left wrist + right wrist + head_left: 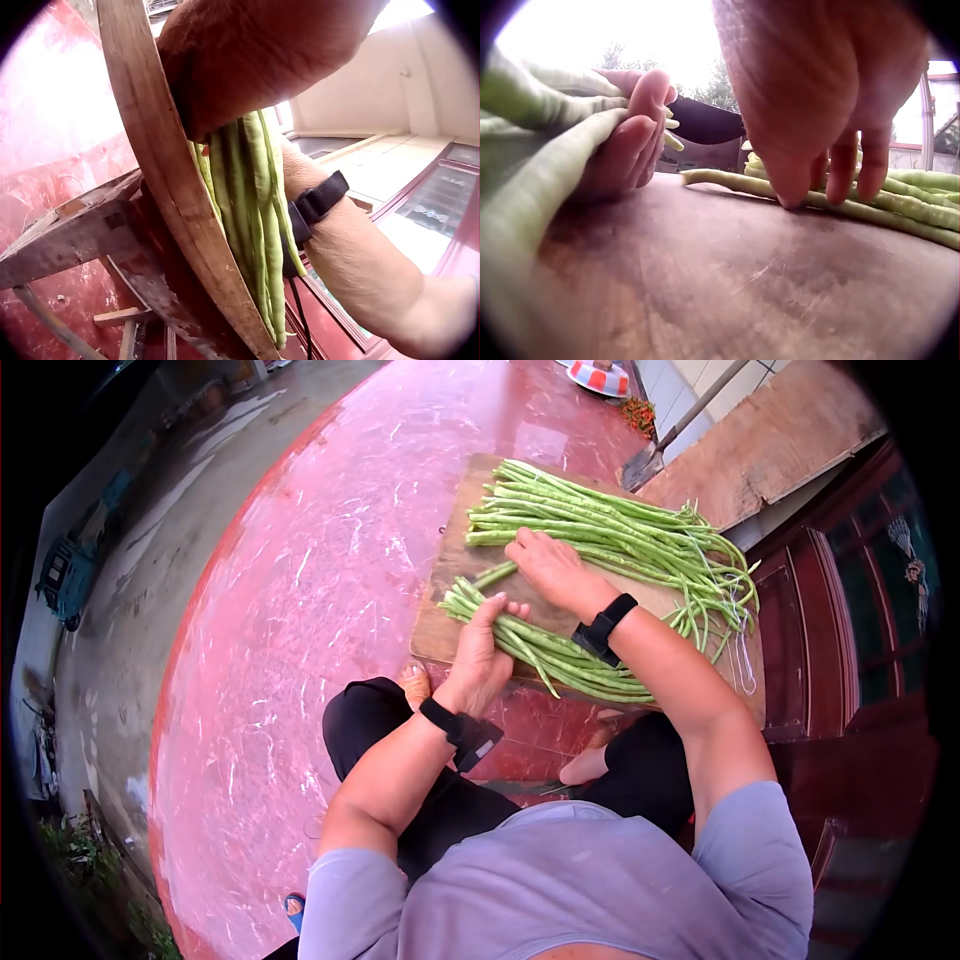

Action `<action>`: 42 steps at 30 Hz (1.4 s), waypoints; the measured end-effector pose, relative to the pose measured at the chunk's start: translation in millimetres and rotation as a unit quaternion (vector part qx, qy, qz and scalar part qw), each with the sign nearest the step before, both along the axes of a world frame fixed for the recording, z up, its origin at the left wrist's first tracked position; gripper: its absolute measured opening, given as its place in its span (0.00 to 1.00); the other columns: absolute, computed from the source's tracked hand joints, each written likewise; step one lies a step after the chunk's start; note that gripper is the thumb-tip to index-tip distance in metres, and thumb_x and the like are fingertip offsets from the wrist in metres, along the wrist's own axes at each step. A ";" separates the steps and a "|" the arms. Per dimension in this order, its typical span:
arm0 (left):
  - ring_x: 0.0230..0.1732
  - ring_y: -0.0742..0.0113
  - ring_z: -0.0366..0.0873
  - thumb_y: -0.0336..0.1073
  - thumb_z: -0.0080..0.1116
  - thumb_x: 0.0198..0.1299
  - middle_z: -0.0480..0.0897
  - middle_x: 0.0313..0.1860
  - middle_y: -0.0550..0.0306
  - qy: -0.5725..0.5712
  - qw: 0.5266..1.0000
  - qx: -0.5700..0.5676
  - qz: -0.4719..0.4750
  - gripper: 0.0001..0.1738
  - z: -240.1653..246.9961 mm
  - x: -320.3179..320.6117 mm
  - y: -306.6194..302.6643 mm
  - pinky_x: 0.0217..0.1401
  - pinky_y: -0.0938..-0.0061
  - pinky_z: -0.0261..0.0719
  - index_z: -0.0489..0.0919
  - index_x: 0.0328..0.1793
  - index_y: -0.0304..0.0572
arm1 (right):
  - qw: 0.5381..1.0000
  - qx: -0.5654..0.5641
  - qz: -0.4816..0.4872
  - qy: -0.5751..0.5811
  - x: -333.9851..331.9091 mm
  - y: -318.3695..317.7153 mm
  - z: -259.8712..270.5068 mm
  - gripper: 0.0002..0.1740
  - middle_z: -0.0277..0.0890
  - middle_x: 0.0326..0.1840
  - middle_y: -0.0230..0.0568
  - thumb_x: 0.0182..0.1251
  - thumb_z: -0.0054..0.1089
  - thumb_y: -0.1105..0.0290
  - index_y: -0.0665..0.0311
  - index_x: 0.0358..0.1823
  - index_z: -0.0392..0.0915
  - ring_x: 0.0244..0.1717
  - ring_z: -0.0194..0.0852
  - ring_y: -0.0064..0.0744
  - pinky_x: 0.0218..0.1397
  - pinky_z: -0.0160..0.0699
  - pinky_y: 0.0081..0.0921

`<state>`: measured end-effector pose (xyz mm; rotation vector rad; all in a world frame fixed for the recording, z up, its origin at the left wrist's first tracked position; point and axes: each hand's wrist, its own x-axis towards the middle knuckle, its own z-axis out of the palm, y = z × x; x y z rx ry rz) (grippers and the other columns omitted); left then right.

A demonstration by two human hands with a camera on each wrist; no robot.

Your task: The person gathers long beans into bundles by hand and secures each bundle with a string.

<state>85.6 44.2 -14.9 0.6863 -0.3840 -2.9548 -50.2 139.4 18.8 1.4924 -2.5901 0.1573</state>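
My left hand grips a bunch of green long beans near its cut ends, at the near edge of a wooden board. In the left wrist view the beans hang from under that hand along the board's edge. My right hand reaches down at the near side of a larger pile of long beans. In the right wrist view its thumb and fingers pinch a single long bean lying on the board, its tip pointing toward the left hand.
White strings lie among the beans' far-right ends. Beyond the board are a shovel, a leaning plywood sheet and a red-white basin. A dark red door stands on the right, with a pink floor on the left.
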 end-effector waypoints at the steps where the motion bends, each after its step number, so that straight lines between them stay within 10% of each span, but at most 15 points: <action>1: 0.39 0.62 0.81 0.32 0.63 0.60 0.80 0.32 0.55 0.002 1.000 -0.004 0.003 0.07 1.0 0.8 0.4 0.52 0.68 0.81 0.75 0.36 0.39 | 1.000 0.007 0.001 0.004 1.3 -0.4 4.8 0.08 0.70 0.46 0.42 0.65 0.48 0.72 0.59 0.45 0.72 0.51 0.69 0.42 0.52 0.70 0.41; 7: 0.43 0.61 0.80 0.33 0.64 0.60 0.80 0.36 0.55 -0.006 1.000 0.021 0.005 0.09 -3.8 1.2 0.1 0.56 0.64 0.81 0.74 0.41 0.40 | 0.981 -0.156 -0.049 -0.101 -0.9 8.4 21.7 0.08 0.76 0.38 0.39 0.67 0.52 0.69 0.63 0.45 0.71 0.42 0.75 0.39 0.49 0.75 0.38; 14: 0.46 0.60 0.80 0.34 0.63 0.60 0.81 0.38 0.57 -0.006 1.000 -0.011 -0.018 0.09 -0.3 2.7 -2.5 0.56 0.64 0.80 0.75 0.43 0.42 | 0.777 -0.506 -0.081 -0.365 -0.2 26.0 91.3 0.11 0.77 0.34 0.34 0.75 0.49 0.63 0.65 0.45 0.72 0.29 0.75 0.18 0.32 0.76 0.18; 21: 0.47 0.64 0.80 0.34 0.62 0.62 0.81 0.40 0.57 0.044 0.997 -0.042 -0.043 0.10 13.0 6.8 -3.1 0.55 0.66 0.80 0.75 0.47 0.42 | 0.805 -0.299 -0.120 -0.499 38.4 40.6 73.4 0.09 0.76 0.33 0.30 0.72 0.54 0.67 0.65 0.46 0.73 0.27 0.73 0.16 0.29 0.73 0.15; 31: 0.52 0.67 0.78 0.38 0.61 0.64 0.80 0.49 0.57 0.152 0.984 -0.058 -0.067 0.18 10.0 1.9 -2.3 0.61 0.67 0.76 0.73 0.56 0.39 | 0.713 -0.430 -0.128 -0.539 82.8 15.7 37.7 0.06 0.76 0.31 0.29 0.68 0.58 0.72 0.67 0.42 0.76 0.29 0.70 0.13 0.30 0.71 0.14; 42: 0.58 0.65 0.75 0.40 0.60 0.64 0.78 0.56 0.54 0.151 0.984 -0.014 -0.097 0.20 5.8 0.5 -4.8 0.65 0.69 0.71 0.75 0.58 0.37 | 0.745 -0.479 -0.101 -0.453 80.4 22.1 21.1 0.08 0.78 0.33 0.30 0.67 0.60 0.71 0.68 0.43 0.77 0.34 0.74 0.16 0.39 0.75 0.17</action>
